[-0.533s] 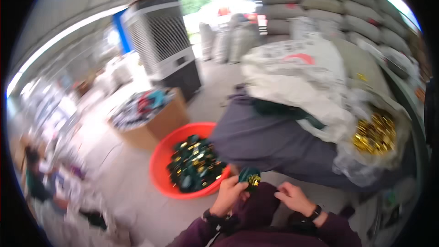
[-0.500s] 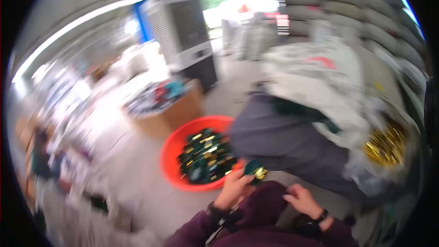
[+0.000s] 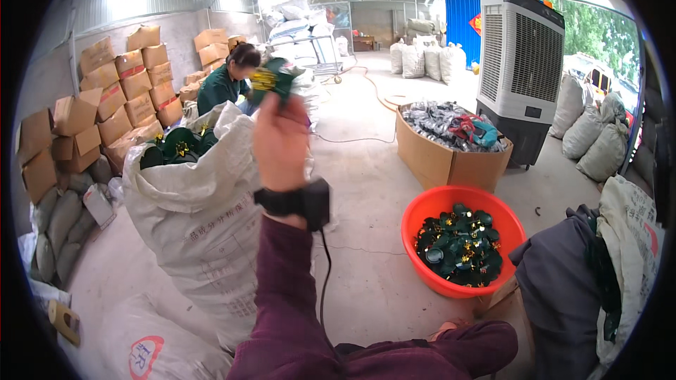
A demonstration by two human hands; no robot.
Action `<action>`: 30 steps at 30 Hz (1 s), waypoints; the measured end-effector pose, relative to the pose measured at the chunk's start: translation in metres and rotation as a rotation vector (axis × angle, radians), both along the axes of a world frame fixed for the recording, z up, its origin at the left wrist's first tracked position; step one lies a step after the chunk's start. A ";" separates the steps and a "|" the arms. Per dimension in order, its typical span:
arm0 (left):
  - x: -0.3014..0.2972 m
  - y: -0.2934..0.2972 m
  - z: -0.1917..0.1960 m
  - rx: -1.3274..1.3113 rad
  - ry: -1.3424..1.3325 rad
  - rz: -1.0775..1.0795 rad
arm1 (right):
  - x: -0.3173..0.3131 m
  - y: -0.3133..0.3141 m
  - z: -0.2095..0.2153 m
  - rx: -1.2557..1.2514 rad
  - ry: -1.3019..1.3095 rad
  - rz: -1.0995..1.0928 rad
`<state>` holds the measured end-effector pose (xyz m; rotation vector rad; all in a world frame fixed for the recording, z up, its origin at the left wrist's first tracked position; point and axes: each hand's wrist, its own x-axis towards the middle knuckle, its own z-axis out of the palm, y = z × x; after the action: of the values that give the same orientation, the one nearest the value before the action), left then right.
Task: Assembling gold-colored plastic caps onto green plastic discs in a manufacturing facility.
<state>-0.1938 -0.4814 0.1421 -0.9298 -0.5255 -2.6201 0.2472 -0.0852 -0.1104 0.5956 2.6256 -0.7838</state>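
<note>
Work judged partway, not finished. One dark green ornament w/ gold trim (image 3: 271, 79) is gripped in L hand (image 3: 282, 137), fingers closed round its lower edge; hand + piece are motion-blurred, so exact finger placement can't be told. Piece is held up off the floor (image 3: 359, 239), seen just above/right of the mouth of the big white woven sack (image 3: 204, 218); depth unclear, no contact w/ sack visible. R hand not made out in view, so its grip can't be told.

Done, as far as shown: similar green-gold pieces (image 3: 182, 146) are heaped at the sack mouth; how deep they're packed below is hidden. Left over: a sizable pile of like pieces (image 3: 461, 250) is spread in the orange-red basin (image 3: 429, 207) on the floor, approx. centre-right. Whether pile pieces are finished or not can't be judged at this res. Held piece is not yet set down in either container.

Nearby: cardboard box (image 3: 451, 162) w/ grey, red + blue items is stood behind the basin, dark grey cloth (image 3: 556, 267) to its right. Co-worker in green (image 3: 220, 88) is seen beyond the sack; that person's hands are hidden.
</note>
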 end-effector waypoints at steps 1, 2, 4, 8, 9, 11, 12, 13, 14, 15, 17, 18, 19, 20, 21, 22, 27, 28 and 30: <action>0.005 -0.023 0.017 0.059 -0.058 0.057 | -0.002 -0.004 0.004 -0.034 0.018 -0.008; 0.001 -0.031 0.024 0.108 -0.061 0.154 | -0.003 -0.007 0.007 -0.035 0.023 -0.001; -0.006 -0.027 0.018 0.055 -0.054 0.034 | -0.003 -0.014 0.010 -0.007 0.051 -0.006; -0.001 0.086 -0.027 -0.260 -0.137 -0.148 | 0.000 -0.022 0.020 -0.002 -0.016 -0.104; 0.006 0.115 -0.037 -0.317 -0.172 -0.235 | 0.002 -0.019 0.015 0.062 0.064 -0.030; 0.019 0.160 -0.060 -0.432 -0.168 -0.386 | 0.017 0.017 -0.051 0.225 0.082 0.126; 0.032 0.183 -0.069 -0.486 -0.190 -0.431 | 0.003 -0.004 -0.017 0.123 0.038 0.005; 0.043 0.206 -0.074 -0.580 -0.175 -0.424 | -0.002 -0.013 -0.005 0.119 0.106 -0.018; 0.054 0.231 -0.080 -0.654 -0.106 -0.477 | -0.006 -0.016 0.001 0.075 0.150 -0.084; 0.069 0.249 -0.079 -0.680 -0.053 -0.566 | -0.006 -0.016 0.001 0.043 0.264 -0.120; 0.102 0.282 -0.073 -0.705 0.122 -0.679 | -0.005 -0.017 -0.008 0.028 0.365 -0.220; 0.122 0.300 -0.064 -0.689 0.217 -0.744 | 0.001 -0.023 0.003 0.015 0.369 -0.321; 0.148 0.318 -0.052 -0.678 0.331 -0.793 | 0.014 -0.027 0.006 0.034 0.475 -0.428; 0.179 0.333 -0.040 -0.622 0.421 -0.841 | 0.032 -0.036 0.010 0.085 0.591 -0.548; 0.206 0.342 -0.030 -0.555 0.464 -0.850 | 0.047 -0.049 0.005 0.231 0.663 -0.627; 0.210 0.335 -0.019 -0.588 0.614 -0.865 | 0.055 -0.061 0.001 0.401 0.727 -0.684; 0.315 0.337 0.030 -0.041 0.606 -0.832 | 0.054 -0.082 -0.003 0.551 0.777 -0.806; 0.325 0.345 0.030 -0.021 0.631 -0.889 | 0.054 -0.084 -0.004 0.542 0.772 -0.788; 0.336 0.346 0.035 0.022 0.668 -0.934 | 0.058 -0.088 0.001 0.546 0.758 -0.768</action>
<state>0.1426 -0.1352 0.1775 -2.3408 0.1744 -2.6887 0.3053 -0.1736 -0.1095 1.8444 3.3338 -0.5123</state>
